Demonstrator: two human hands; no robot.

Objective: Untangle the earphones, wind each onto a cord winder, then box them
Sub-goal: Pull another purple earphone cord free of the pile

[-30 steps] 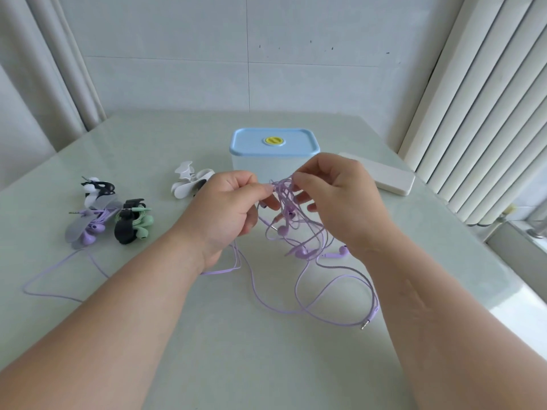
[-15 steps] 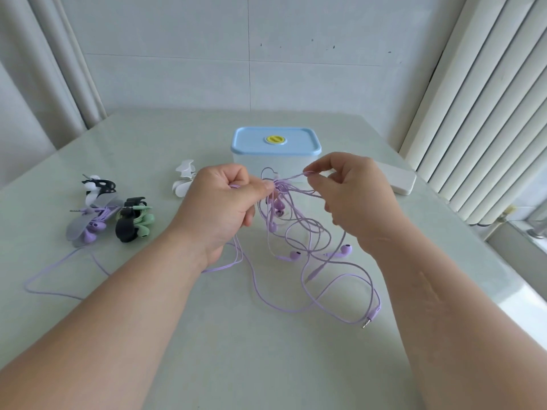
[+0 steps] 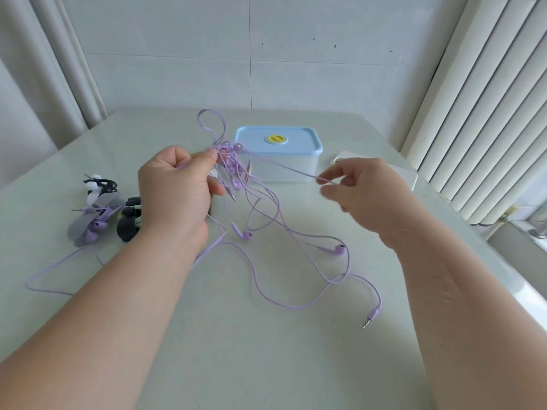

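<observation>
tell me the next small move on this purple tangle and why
Probably pull the strand in the right hand rightward, out of the knot that the left hand pinches. It runs taut between the hands, and a loop stands slack above the knot, so cord seems free to feed through.

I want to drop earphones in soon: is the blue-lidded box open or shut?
Shut. The blue lid sits flat on the box, covering its whole top.

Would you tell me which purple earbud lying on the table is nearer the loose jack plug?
The right-hand earbud, close to the right forearm; the other earbud lies by the left forearm.
</observation>
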